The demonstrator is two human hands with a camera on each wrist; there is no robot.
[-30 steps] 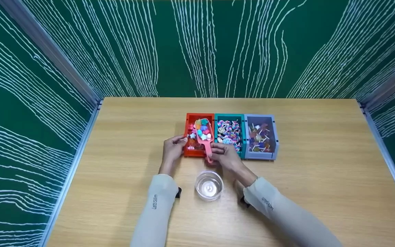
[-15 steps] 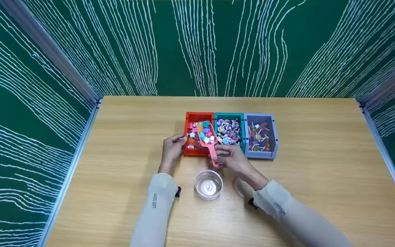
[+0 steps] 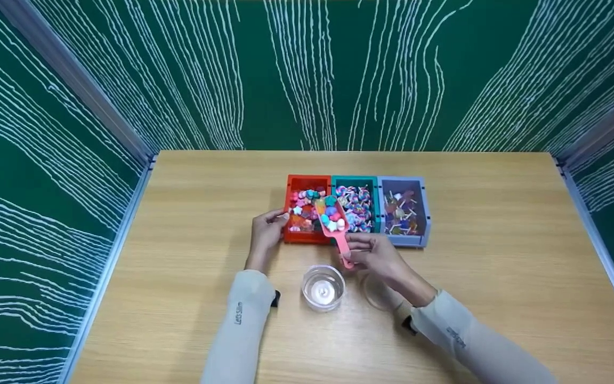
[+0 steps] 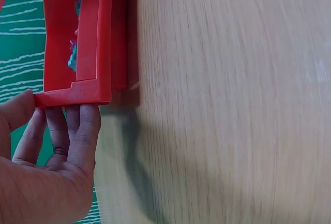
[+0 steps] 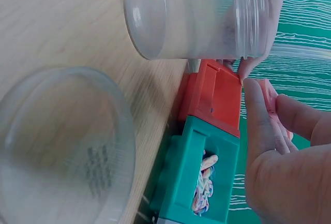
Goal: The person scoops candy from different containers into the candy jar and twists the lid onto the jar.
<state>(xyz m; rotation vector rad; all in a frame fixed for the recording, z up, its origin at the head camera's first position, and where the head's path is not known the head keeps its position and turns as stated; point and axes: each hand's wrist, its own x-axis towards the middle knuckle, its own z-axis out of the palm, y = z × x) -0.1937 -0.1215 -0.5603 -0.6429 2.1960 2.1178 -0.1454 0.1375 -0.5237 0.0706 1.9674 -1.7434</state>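
From where I sit at the head view, the right hand [image 3: 380, 258] has a narrow grip: its thumb and fingers pinch the handle of the pink scoop [image 3: 342, 246]. I have the left hand [image 3: 266, 232] at the outer left side of the red bin [image 3: 307, 238], and in the left wrist view I see its thumb at the rim and its fingers against the outer wall.

The scoop reaches forward and a little left from the right hand, its bowl raised over the place where the red bin meets the teal bin [image 3: 355, 181]. Its handle end sits near the clear jar [image 3: 323, 308], which stands upright and open on the desk [image 3: 190, 240], between the two forearms. By the right wrist I make out a clear round lid [image 5: 62, 131] lying flat.

The scoop is plain pink, with a loaded bowl: small candy-like pieces [image 3: 332, 213] in teal, orange, purple, pink, blue and white. More such pieces lie in the red bin, swirled lollipops [image 3: 357, 205] fill the teal one, and at the right end the lavender bin [image 3: 404, 241] holds small pieces on white sticks.
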